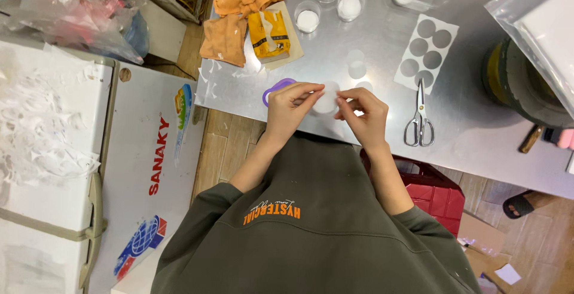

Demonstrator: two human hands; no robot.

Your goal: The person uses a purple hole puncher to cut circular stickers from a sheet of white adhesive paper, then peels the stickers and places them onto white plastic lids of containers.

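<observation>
Now we hold a white disc (326, 100) between both hands, near the bench's (478, 132) front edge. Our left hand (291, 106) pinches its left side, our right hand (362, 112) pinches its right side. Scissors (420, 118) lie to the right.

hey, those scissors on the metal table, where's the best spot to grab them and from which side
Probably by the looped handles of the scissors: they lie flat, blades closed, loops toward the table's near edge. Come from that near side, beside the right hand, keeping fingers off the tips.

Bright even light, soft glare on steel table (478, 121), sharp focus
</observation>
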